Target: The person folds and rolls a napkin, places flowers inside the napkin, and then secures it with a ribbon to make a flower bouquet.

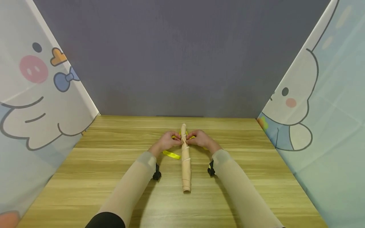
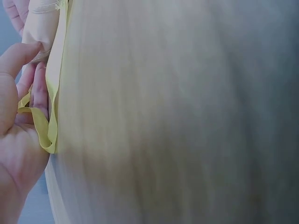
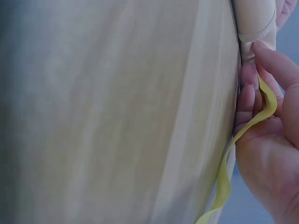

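A slim beige roll (image 1: 186, 174) lies lengthwise on the table, its near end showing wound layers and thin pale bands crossing its upper half. At its left side, near the far end, my left hand (image 1: 168, 141) pinches a yellow ribbon (image 1: 171, 155) with thumb and fingers against the roll. Opposite it, my right hand (image 1: 201, 139) pinches the ribbon too, fingertips right at the roll. In the left wrist view the ribbon (image 2: 53, 107) loops across the palm and runs along the roll; in the right wrist view the ribbon (image 3: 269, 103) trails out over the palm.
The wood-grain table (image 1: 114, 186) ends at a dark grey back panel (image 1: 182, 63). Cartoon-printed cloth walls stand at the left (image 1: 57, 120) and right (image 1: 328, 152). Black wrist devices (image 1: 156, 173) hang under both forearms.
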Motion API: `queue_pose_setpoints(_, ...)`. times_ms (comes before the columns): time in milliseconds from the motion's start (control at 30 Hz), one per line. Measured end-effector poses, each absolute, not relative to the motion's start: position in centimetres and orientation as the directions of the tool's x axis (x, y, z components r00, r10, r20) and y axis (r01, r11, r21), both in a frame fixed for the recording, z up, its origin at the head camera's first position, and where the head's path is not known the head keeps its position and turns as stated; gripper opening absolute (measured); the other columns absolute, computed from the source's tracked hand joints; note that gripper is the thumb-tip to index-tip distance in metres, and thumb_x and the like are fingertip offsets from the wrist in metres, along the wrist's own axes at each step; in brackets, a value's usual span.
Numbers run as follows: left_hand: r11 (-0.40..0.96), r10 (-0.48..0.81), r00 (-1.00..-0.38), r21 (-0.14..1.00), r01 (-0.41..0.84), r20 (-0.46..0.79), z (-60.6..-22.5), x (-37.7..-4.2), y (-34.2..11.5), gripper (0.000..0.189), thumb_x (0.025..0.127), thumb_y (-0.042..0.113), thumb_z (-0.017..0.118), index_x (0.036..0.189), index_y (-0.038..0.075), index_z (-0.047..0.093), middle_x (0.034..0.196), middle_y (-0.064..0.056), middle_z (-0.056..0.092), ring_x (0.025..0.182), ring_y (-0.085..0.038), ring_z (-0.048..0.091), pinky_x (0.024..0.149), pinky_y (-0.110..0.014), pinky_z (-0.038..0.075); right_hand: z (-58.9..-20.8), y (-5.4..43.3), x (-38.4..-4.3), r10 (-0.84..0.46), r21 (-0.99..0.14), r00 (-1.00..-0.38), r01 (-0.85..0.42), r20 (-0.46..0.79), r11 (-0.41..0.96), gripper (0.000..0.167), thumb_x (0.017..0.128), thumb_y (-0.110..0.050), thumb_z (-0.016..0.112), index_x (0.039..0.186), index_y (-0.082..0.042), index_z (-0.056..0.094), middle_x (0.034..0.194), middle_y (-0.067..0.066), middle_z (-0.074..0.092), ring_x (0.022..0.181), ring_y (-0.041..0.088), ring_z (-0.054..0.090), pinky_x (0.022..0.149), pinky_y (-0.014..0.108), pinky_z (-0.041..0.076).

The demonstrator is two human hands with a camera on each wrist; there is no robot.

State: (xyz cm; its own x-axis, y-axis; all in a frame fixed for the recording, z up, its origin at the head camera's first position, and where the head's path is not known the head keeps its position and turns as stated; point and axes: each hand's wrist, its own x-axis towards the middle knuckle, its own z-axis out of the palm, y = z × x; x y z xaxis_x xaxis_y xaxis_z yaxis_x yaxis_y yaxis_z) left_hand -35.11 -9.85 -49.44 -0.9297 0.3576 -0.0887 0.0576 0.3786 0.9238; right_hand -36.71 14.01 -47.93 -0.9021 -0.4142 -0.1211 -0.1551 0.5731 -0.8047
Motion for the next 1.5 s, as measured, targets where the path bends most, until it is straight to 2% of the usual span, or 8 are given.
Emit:
queue_pose_setpoints(300, 0.377, 0.346, -0.935, 0.924, 0.067, -0.074, -49.4, -35.1, -10.0, 0.023, 0.100, 0.018, 0.080, 0.115, 0.002, 0.074, 0.110, -0.009, 0.071, 0.097, -0.016, 0.064, 0.082, -0.025, 0.054, -47.8, 14.3, -36.8, -0.424, -0.820, -0.896, -0.142, -0.131, 0.554, 0.021, 0.101, -0.022, 0.081, 0.116, -0.007, 0.079, 0.126, 0.011, 0.074, 0.109, 0.020, 0.059, 0.096, 0.033, 0.047)
queue_pose_setpoints(567, 0.404, 0.348, -0.935, 0.911, 0.080, -0.073, -49.2, -34.8, -10.1, 0.032, 0.103, 0.035, 0.079, 0.116, 0.007, 0.075, 0.126, -0.011, 0.071, 0.107, -0.021, 0.063, 0.089, -0.031, 0.054, -47.3, 14.6, -36.3, -0.431, -0.838, -0.883, -0.088, -0.185, 0.539, 0.035, 0.100, -0.032, 0.081, 0.124, -0.007, 0.077, 0.130, 0.012, 0.073, 0.106, 0.020, 0.062, 0.087, 0.032, 0.051)
queue_pose_setpoints(967, 0.410, 0.387, -0.921, 0.905, 0.116, -0.057, -49.1, -34.4, -10.1, 0.029, 0.100, 0.027, 0.084, 0.116, 0.006, 0.073, 0.118, -0.009, 0.071, 0.101, -0.016, 0.065, 0.084, -0.027, 0.055, -47.2, 14.9, -35.3, -0.462, -0.845, -0.868, -0.104, -0.180, 0.524, 0.032, 0.099, -0.022, 0.082, 0.124, -0.004, 0.074, 0.127, 0.011, 0.071, 0.101, 0.019, 0.060, 0.082, 0.030, 0.051)
queue_pose_setpoints(1100, 0.408, 0.487, -0.868, 0.904, 0.126, -0.098, -48.3, -33.8, -10.4, 0.048, 0.093, 0.017, 0.089, 0.133, 0.002, 0.068, 0.126, -0.012, 0.071, 0.109, -0.020, 0.066, 0.094, -0.032, 0.057, -46.8, 15.5, -34.8, -0.531, -0.865, -0.825, -0.109, -0.197, 0.490, 0.043, 0.096, -0.013, 0.083, 0.135, 0.000, 0.068, 0.132, 0.015, 0.071, 0.114, 0.021, 0.065, 0.095, 0.031, 0.055)
queue_pose_setpoints(1200, 0.414, 0.552, -0.824, 0.900, 0.135, -0.129, -47.9, -33.4, -10.7, 0.067, 0.089, 0.014, 0.092, 0.144, 0.001, 0.058, 0.140, -0.015, 0.065, 0.124, -0.025, 0.064, 0.109, -0.039, 0.055, -46.7, 15.9, -34.5, -0.581, -0.870, -0.785, -0.118, -0.214, 0.479, 0.057, 0.093, -0.009, 0.086, 0.143, 0.002, 0.061, 0.137, 0.016, 0.067, 0.122, 0.025, 0.063, 0.103, 0.035, 0.055)
queue_pose_setpoints(1300, 0.414, 0.571, -0.810, 0.900, 0.139, -0.138, -48.0, -33.0, -10.7, 0.074, 0.089, 0.014, 0.093, 0.149, 0.001, 0.052, 0.149, -0.016, 0.058, 0.138, -0.030, 0.060, 0.119, -0.044, 0.050, -46.9, 16.0, -34.3, -0.608, -0.858, -0.763, -0.146, -0.219, 0.492, 0.068, 0.091, -0.013, 0.090, 0.148, 0.002, 0.056, 0.141, 0.016, 0.064, 0.126, 0.025, 0.061, 0.107, 0.037, 0.055)
queue_pose_setpoints(1400, 0.406, 0.556, -0.820, 0.905, 0.129, -0.133, -48.4, -32.9, -10.6, 0.076, 0.088, 0.013, 0.094, 0.149, 0.000, 0.051, 0.149, -0.017, 0.057, 0.140, -0.033, 0.059, 0.121, -0.047, 0.050, -47.1, 15.8, -34.2, -0.601, -0.844, -0.772, -0.168, -0.208, 0.509, 0.070, 0.091, -0.019, 0.092, 0.147, 0.002, 0.055, 0.137, 0.015, 0.064, 0.123, 0.024, 0.062, 0.103, 0.035, 0.056)
queue_pose_setpoints(1500, 0.413, 0.520, -0.845, 0.902, 0.123, -0.123, -48.8, -33.1, -10.4, 0.076, 0.087, 0.014, 0.095, 0.148, 0.001, 0.053, 0.142, -0.015, 0.061, 0.131, -0.029, 0.063, 0.115, -0.044, 0.053, -47.2, 15.6, -34.0, -0.568, -0.830, -0.798, -0.169, -0.202, 0.531, 0.064, 0.092, -0.022, 0.092, 0.142, 0.001, 0.059, 0.124, 0.012, 0.067, 0.110, 0.021, 0.063, 0.092, 0.032, 0.056)
